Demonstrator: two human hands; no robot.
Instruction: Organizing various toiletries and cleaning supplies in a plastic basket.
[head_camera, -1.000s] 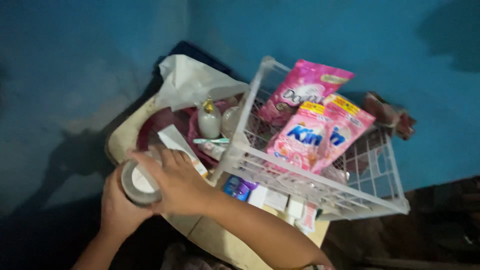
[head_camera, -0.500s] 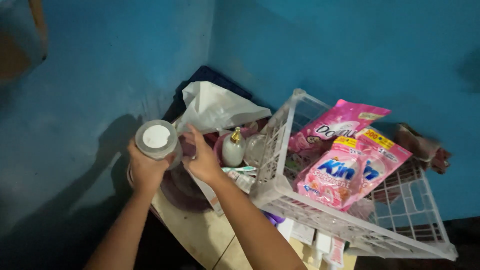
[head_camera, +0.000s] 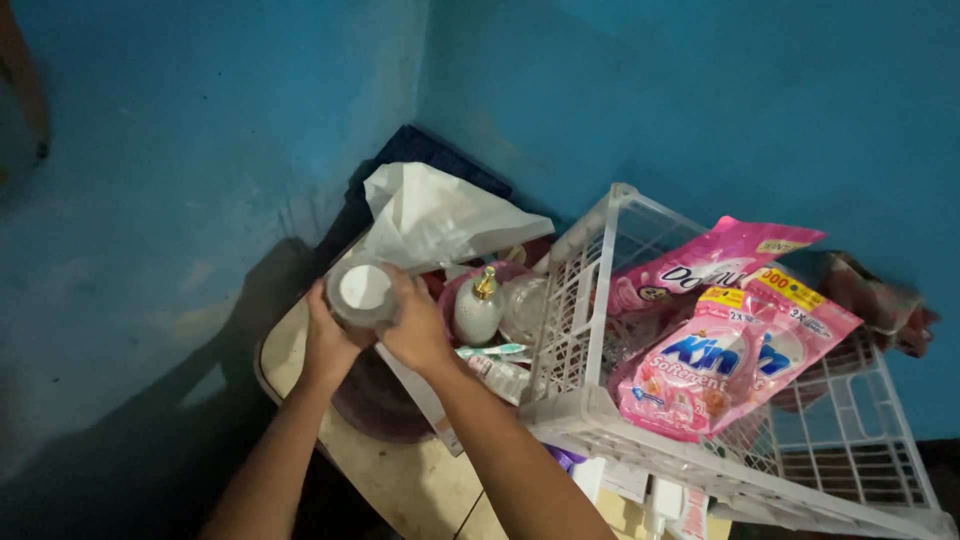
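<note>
Both of my hands hold a small round jar with a white lid (head_camera: 364, 290) above a dark red bowl (head_camera: 385, 400). My left hand (head_camera: 328, 338) grips the jar from the left side. On the other side my right hand (head_camera: 415, 330) wraps around it, fingers over the rim. Just to the right stand a small white pump bottle with a gold top (head_camera: 477, 308) and a clear glass jar (head_camera: 524, 308). A crumpled white plastic bag (head_camera: 440, 218) lies behind the jar.
A white plastic basket (head_camera: 600, 420) on the right holds pink refill pouches (head_camera: 705, 360). Tubes (head_camera: 495, 362) lie beside the bowl on a beige table (head_camera: 400, 480). Blue walls meet in the corner behind. Dark cloth (head_camera: 430, 152) lies at the back.
The jar has moved right and closer to the bowl and bottles. My right hand, earlier apart from it beside the bag, now closes on the jar together with the left.
</note>
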